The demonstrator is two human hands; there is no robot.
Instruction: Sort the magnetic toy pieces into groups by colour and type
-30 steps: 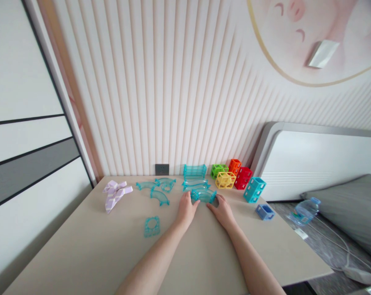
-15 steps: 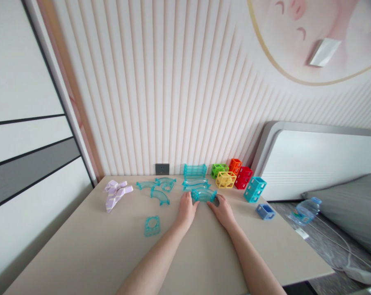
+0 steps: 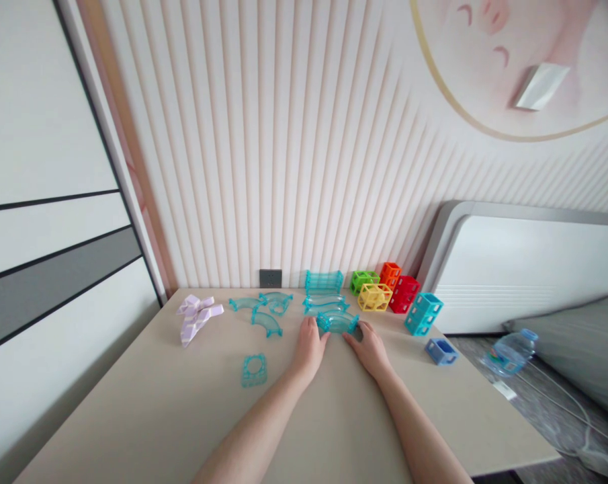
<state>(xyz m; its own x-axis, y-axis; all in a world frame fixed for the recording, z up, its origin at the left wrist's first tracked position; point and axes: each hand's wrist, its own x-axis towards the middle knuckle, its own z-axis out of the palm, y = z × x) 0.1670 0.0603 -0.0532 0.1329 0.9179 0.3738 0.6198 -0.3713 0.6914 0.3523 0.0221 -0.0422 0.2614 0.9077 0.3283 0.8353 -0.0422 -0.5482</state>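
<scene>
Between my hands is a curved, see-through teal tube piece (image 3: 340, 322) with ridged end collars. My left hand (image 3: 310, 347) is closed at its left end, the thumb in front and the fingertips partly hidden behind. At the right end, my right hand (image 3: 369, 347) grips it with the thumb towards me. Just behind lie wavy teal tube pieces (image 3: 324, 302), and a straight teal tube piece (image 3: 324, 281) is against the wall. Further left are several curved teal tube pieces (image 3: 267, 321) and a flat teal square piece with a round hole (image 3: 254, 370).
Yellow (image 3: 374, 297), green (image 3: 363, 281), orange (image 3: 390, 273), red (image 3: 404, 294) and teal (image 3: 424, 314) frame blocks stand at the back right, with a blue one (image 3: 441, 351) nearer. A lilac bow-like item (image 3: 197, 318) lies left. A plastic bottle (image 3: 511, 353) is beyond the table (image 3: 147, 403).
The view has shifted slightly, so everything appears a little further right. Both hands stay at the ends of the curved tube piece, with little visible movement.
</scene>
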